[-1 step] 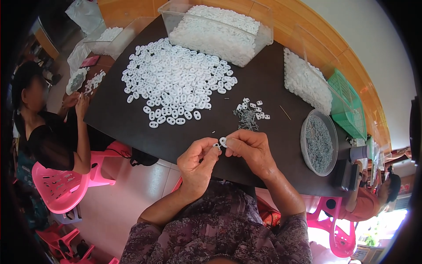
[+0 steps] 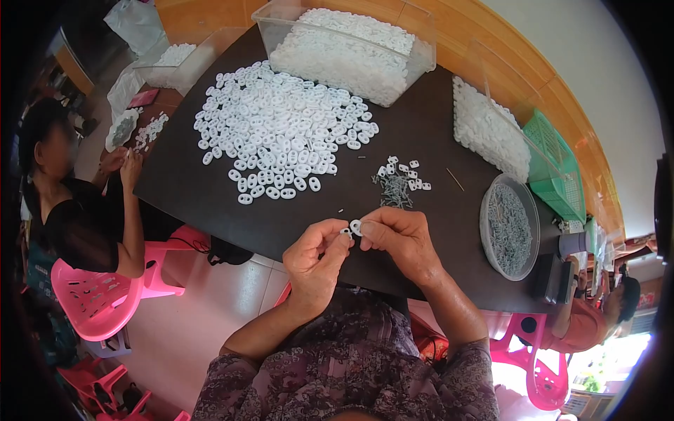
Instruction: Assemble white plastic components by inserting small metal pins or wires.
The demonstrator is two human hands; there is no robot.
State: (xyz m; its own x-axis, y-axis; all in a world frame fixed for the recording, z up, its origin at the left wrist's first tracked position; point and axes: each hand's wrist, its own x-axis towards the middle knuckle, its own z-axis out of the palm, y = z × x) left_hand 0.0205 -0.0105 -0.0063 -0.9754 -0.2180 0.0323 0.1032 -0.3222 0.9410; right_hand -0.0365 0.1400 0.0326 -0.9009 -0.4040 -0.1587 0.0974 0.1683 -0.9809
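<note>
Head view: left hand [image 2: 314, 261] and right hand [image 2: 401, 241] pinch white pieces [image 2: 356, 226] by the surface's [image 2: 263, 221] near edge, seemingly needing alignment.

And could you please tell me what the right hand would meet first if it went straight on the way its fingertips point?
Pointing left, the right hand would likely first meet the small white piece in the left hand, though depth is unclear.

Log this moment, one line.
left hand: pinching small white piece; right hand: pinching white oval piece; white ovals: heaped on table; gray pins: also heaped
</note>
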